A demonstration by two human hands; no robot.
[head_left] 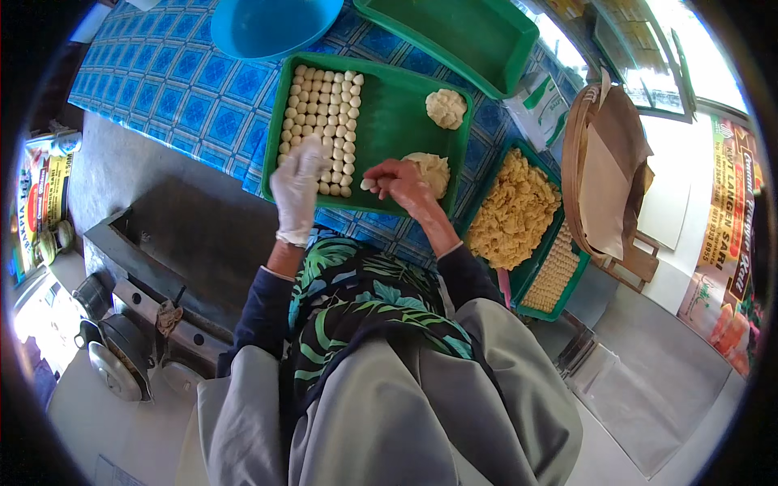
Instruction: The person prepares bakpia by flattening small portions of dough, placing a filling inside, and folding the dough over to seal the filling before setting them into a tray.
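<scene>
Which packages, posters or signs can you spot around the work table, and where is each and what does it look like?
White bag with green markings: right of the green trays, soft, crumpled.
Banner: far right, tall, orange, yellow and maroon.
Red and yellow poster: far left, upright, glossy.

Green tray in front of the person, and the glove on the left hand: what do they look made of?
The green tray looks like moulded plastic: even colour, rounded raised rim, a slight sheen. The glove on the left hand seems thin, translucent white plastic film or latex, wrinkled and loose at the wrist; which of the two cannot be told.
</scene>
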